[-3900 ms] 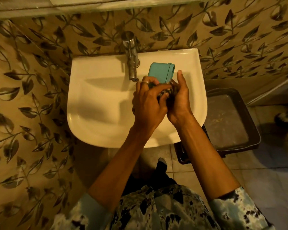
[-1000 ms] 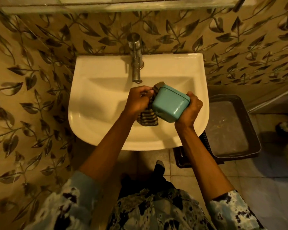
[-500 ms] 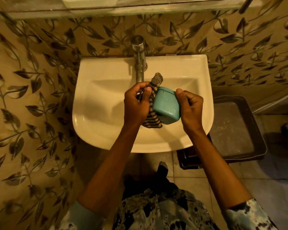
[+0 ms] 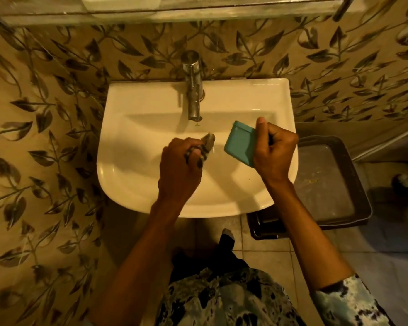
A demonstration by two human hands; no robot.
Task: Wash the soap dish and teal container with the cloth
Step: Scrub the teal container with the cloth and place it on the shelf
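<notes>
My right hand [image 4: 275, 151] grips the teal container [image 4: 239, 143] over the right side of the white sink [image 4: 137, 175], thumb along its upper edge. The container is tilted, its flat side facing left. My left hand [image 4: 179, 168] is closed around the bunched striped cloth [image 4: 209, 141], of which only a dark tip sticks out past the fingers. Cloth and container are apart, with a gap of bare basin between them. No soap dish is in view.
A chrome tap [image 4: 192, 85] stands at the back of the sink, spout over the basin. A dark tray [image 4: 327, 182] sits low to the right of the sink. Leaf-patterned tiles cover the wall. A shelf edge [image 4: 198, 12] runs across the top.
The hands have separated: the left pulled the cloth away to the left and bunched it in the fist, and the right carried the teal container to the right and turned it.
</notes>
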